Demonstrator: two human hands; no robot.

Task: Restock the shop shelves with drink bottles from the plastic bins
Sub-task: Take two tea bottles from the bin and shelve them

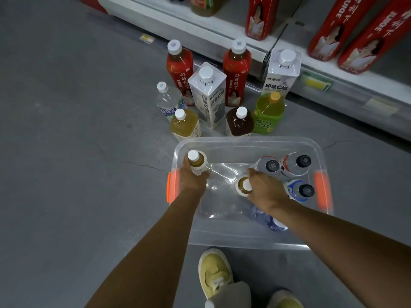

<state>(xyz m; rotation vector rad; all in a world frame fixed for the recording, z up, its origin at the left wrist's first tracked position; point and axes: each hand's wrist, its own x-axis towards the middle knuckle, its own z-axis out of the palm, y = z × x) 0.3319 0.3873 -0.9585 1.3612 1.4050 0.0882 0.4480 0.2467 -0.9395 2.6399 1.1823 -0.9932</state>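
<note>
"JUICE" on red bottles (237, 74) (sideways)

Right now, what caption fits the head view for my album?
Over the clear bin, left hand holds a tea bottle, right hand grips a second bottle.

Cracked grey floor (66, 130), pale shelf unit (200, 32)

Plastic bin (246, 142) on the floor (66, 130), before the shelf (222, 34); shoes (214, 272) on its near side. Between bin and shelf: a cluster of standing bottles (236, 70), one carton (208, 96) in its middle, another carton (281, 72) at its right. In the bin: a left-wall bottle (196, 162) in the left grip (192, 178); a central bottle (243, 186) in the right grip (266, 190); three upright bottles (298, 163) along the right wall; a lying bottle (270, 221) under the right wrist.
</note>
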